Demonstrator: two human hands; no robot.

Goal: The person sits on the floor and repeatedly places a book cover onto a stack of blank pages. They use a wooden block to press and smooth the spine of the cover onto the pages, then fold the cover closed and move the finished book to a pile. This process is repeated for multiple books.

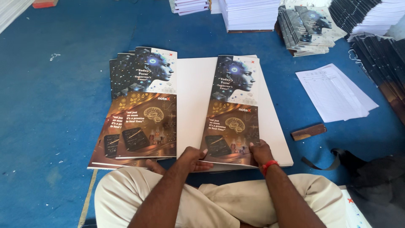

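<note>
While seated on the blue floor (50,105), the person pinches the printed cover sheet (233,109) at its near edge: left hand (195,158) closed on the near-left corner, right hand (260,152) on the near-right. Sheet lies on the white paper stack (192,88), w/ a fanned pile of covers (141,109) left of the stack. Probably light, glossy, floppy; grip both near corners to avoid creasing.

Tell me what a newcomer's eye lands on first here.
First, the printed cover sheet at centre, lying on a stack of white sheets, its near edge held by the left hand and right hand. Left of it, a fanned pile of matching covers on the blue floor.
</note>
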